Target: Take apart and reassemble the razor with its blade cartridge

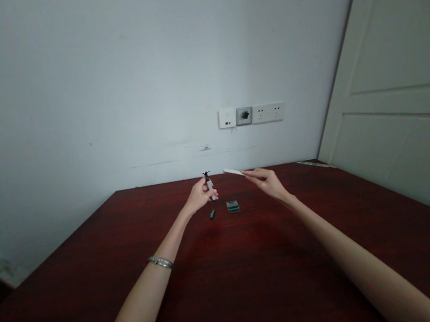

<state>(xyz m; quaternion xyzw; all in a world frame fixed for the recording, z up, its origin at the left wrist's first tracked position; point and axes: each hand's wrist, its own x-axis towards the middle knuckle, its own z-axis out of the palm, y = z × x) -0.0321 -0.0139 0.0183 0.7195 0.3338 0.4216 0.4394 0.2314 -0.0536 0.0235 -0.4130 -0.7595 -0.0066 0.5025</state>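
Observation:
My left hand (199, 194) is closed around a razor-like tool (210, 188) with a grey and black handle, its dark head pointing up. My right hand (265, 179) pinches the right end of a thin white stick-like object (233, 172), whose free end points left toward the tool. The two held things are apart. Below them on the dark red table (231, 285) lie a small green piece (212, 214) and, to its right, a small clear case (232, 206) with green parts inside.
Behind the table rises a pale wall with switches and sockets (268, 113). A thin green and white strip (316, 164) lies at the back right edge, near a white panelled door (405, 104). A silver bracelet (160, 262) circles my left wrist.

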